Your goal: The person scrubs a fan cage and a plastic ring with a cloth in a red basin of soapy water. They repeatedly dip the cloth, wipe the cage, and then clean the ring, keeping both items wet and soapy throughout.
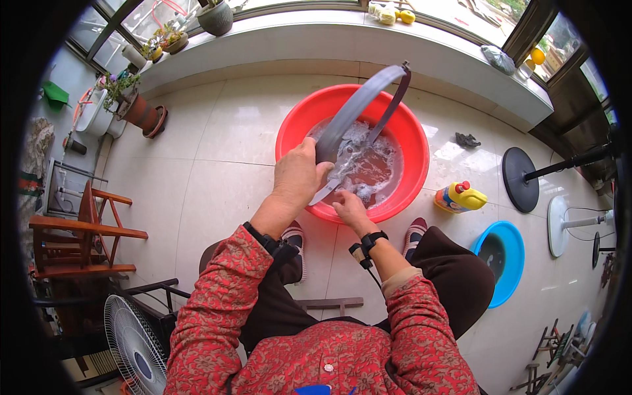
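My left hand (297, 167) grips a wide grey band bent into a hoop (356, 101), which stands tilted over a red plastic basin (417, 190). The hoop's inner face looks dark purple, and a small fitting sits at its top. Its far side dips into foamy, cloudy water (373, 165). A pale mark shows near the band's lower end. My right hand (351, 210) is low at the basin's near rim, fingers curled, close to that end; whether it pinches anything is hidden. Dark straps circle both wrists, and a small device hangs at the right one.
A yellow bottle with a red cap (463, 197) and a blue basin of dark water (518, 266) stand to the right. Beyond are a black round stand base (518, 180) and a dark rag (467, 140). Left are a wooden chair (89, 229), a fan (136, 345) and a potted plant (140, 113).
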Motion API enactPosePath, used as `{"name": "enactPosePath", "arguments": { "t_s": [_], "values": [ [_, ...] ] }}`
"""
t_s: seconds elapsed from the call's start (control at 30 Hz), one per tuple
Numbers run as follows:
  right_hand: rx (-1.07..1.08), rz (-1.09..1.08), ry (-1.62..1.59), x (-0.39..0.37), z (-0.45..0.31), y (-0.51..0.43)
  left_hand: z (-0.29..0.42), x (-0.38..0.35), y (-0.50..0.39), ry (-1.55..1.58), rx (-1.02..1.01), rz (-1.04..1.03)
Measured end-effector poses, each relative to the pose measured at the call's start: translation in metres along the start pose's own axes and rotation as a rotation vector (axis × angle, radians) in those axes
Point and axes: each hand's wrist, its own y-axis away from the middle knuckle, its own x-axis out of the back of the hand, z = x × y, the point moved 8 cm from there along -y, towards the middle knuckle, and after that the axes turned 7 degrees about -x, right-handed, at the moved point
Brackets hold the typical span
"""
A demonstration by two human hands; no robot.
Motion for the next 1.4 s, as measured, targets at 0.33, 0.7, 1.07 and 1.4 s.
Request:
{"name": "enactPosePath", "arguments": {
  "t_s": [0.33,0.7,1.07,1.4],
  "values": [
    [0.422,0.023,-0.166,-0.029,-0.096,0.037,-0.028,-0.012,-0.007,0.354,0.163,-0.092],
    [0.276,0.023,0.333,-0.028,-0.050,0.005,-0.036,0.002,-0.008,0.176,0.149,-0.001],
    [0.349,-0.002,0.380,-0.027,-0.043,0.001,-0.061,-0.013,-0.018,0.323,0.217,0.002],
    [0.198,0.036,0.605,-0.057,-0.038,-0.018,-0.056,0.015,-0.021,0.460,0.120,0.107]
  ]
}}
